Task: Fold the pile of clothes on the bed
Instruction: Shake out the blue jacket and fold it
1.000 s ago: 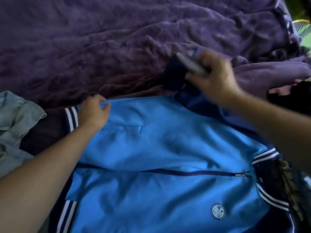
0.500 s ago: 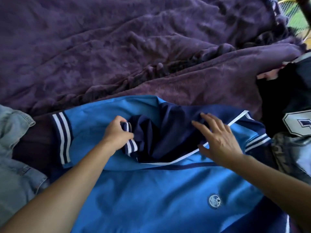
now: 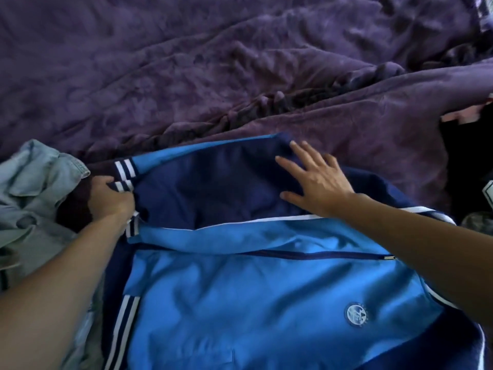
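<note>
Left hand point(image 3: 112, 197) clenched on the striped cuff point(image 3: 124, 185); right hand point(image 3: 317, 180) released (fingers spread flat) on the navy sleeve point(image 3: 213, 188) of the jacket point(image 3: 240, 303).

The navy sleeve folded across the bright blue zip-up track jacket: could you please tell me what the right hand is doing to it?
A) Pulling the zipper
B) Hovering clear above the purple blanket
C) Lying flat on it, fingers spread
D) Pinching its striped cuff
C: the right hand lies open, palm down, on the navy sleeve, while the left hand grips the striped cuff.
</note>
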`<state>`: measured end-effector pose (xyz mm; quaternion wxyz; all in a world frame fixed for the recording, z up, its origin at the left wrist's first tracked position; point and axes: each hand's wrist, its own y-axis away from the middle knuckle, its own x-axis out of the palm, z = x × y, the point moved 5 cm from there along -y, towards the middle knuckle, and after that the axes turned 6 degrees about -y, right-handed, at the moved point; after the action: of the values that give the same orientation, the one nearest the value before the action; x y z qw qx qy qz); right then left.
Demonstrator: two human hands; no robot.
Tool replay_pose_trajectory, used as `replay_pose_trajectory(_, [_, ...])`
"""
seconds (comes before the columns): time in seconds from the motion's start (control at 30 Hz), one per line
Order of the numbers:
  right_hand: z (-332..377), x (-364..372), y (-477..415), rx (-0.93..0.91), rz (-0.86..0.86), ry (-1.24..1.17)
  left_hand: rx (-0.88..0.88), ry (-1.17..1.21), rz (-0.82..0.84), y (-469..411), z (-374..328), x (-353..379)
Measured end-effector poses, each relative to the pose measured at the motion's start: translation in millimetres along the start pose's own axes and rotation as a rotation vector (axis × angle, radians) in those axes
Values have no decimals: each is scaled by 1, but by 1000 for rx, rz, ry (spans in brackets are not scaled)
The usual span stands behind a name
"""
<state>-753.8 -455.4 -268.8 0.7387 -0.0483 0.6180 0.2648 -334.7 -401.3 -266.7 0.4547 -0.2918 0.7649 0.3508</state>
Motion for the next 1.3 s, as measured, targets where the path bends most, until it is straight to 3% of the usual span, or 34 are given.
replay_pose_trajectory(0.03, [0, 14, -1, 5, 99, 75, 29, -35, -53, 7, -4, 0])
replay_pose_trajectory(0.1, [-14, 33, 1, 100, 242, 165, 258, -172, -215, 29, -20, -3])
replay_pose_trajectory(0.17, [-23, 38, 7, 180, 269, 166, 598, -347, -293, 59, -34, 3])
replay_pose_trajectory(0.23, [-16, 36, 21, 192, 215, 149, 776, -469, -228, 75, -28, 15])
replay_pose_trajectory(0.3, [-4, 24, 48, 164, 87, 77, 623, -468, -153, 71, -9, 17])
replay_pose_trajectory(0.37, [6, 14, 87, 146, -13, 2, 309, -303, -146, 63, 13, 6])
replay_pose_trajectory(0.43, [12, 12, 132, 178, -51, -63, 213, -214, -166, 69, 24, -5])
replay_pose_trajectory(0.53, [25, 22, 200, 211, -68, -108, 520, -294, -165, 111, 28, -12])
replay_pose_trajectory(0.63, [43, 41, 262, 241, -61, -194, 825, -307, -25, 186, 41, 0])
replay_pose_trajectory(0.77, [66, 73, 327, 162, 22, -283, 1019, -273, 306, 297, 86, 20])
replay_pose_trajectory(0.87, [81, 101, 365, 44, 182, -247, 1113, -295, 388, 365, 134, 30])
replay_pose_trajectory(0.97, [85, 112, 388, -51, 223, -127, 1149, -405, 431, 411, 178, 34])
replay_pose_trajectory(1.07, [73, 99, 395, -53, 56, -148, 1139, -581, 380, 429, 204, 30])
replay_pose_trajectory(1.2, [45, 66, 386, 170, -128, -494, 951, -673, 305, 417, 207, 26])
replay_pose_trajectory(1.3, [35, 40, 374, 322, -226, -724, 867, -617, 260, 406, 191, 23])
